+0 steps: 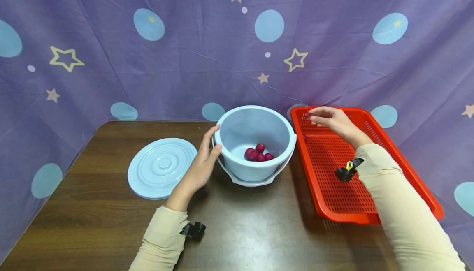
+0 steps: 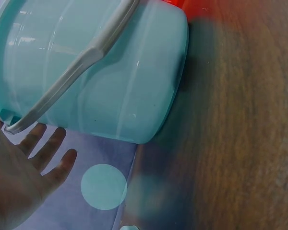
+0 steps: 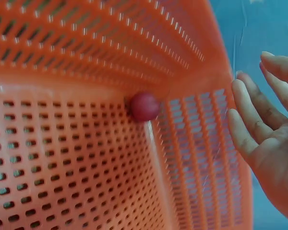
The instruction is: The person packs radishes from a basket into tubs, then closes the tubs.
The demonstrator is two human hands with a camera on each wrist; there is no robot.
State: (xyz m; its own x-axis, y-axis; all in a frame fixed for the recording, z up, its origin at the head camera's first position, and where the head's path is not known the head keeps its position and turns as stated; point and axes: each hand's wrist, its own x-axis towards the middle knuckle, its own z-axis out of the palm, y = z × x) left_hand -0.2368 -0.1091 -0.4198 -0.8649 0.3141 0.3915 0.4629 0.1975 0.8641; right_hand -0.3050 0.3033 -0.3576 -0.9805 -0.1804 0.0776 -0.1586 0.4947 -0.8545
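A pale blue bucket (image 1: 242, 172) stands upright at the middle of the table. Several small dark red balls (image 1: 260, 157), whose exact kind I cannot tell, lie on its bottom. My left hand (image 1: 200, 166) touches the bucket's left rim with thumb and forefinger. In the left wrist view its other fingers (image 2: 50, 151) spread beside the bucket wall, near the end of the handle (image 2: 72, 74). My right hand (image 1: 337, 125) hovers above the far left part of the red basket (image 1: 326, 211), fingers loosely extended. One more red ball (image 3: 145, 107) rests in a basket corner.
A round pale blue lid (image 1: 163, 168) lies flat on the wooden table (image 1: 92, 217), left of the bucket. The basket stands close to the bucket's right side. Behind the table hangs a purple curtain (image 1: 207, 36) with stars and dots.
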